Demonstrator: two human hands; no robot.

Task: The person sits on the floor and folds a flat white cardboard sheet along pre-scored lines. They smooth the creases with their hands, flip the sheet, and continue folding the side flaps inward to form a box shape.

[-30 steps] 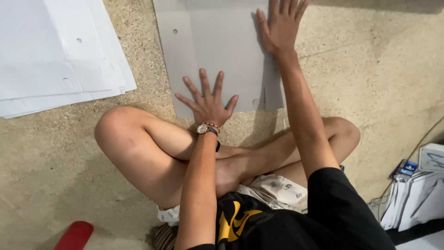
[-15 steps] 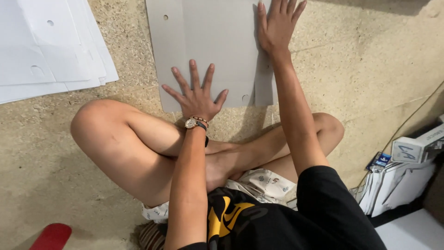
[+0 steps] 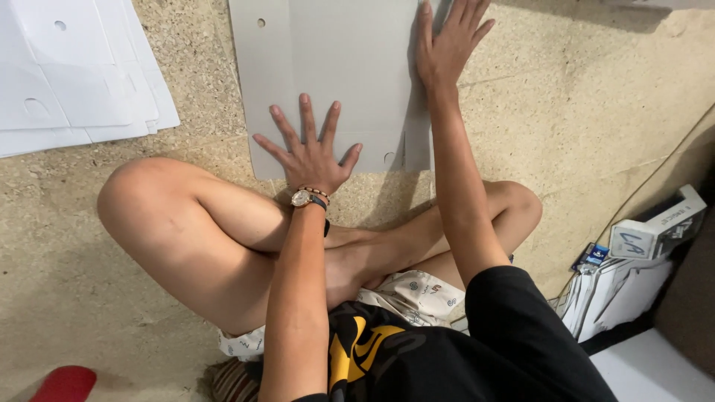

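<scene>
Head view: I see my left hand (image 3: 309, 152) and right hand (image 3: 445, 46) spread flat, both pressing the grey flat cardboard sheet (image 3: 335, 74) lying on the floor (image 3: 581, 112) before my crossed legs.

A speckled beige floor (image 3: 596, 112) carries a flat grey cardboard sheet (image 3: 335, 67), a stack of white sheets (image 3: 74, 82) and a small white box (image 3: 655, 227).

- Left hand (image 3: 309, 152) lies flat, fingers spread, on the near edge of a flat grey die-cut cardboard sheet (image 3: 335, 67).
- Right hand (image 3: 447, 45) presses the sheet's right side.
- Stacked white cardboard blanks (image 3: 74, 82) lie far left.
</scene>
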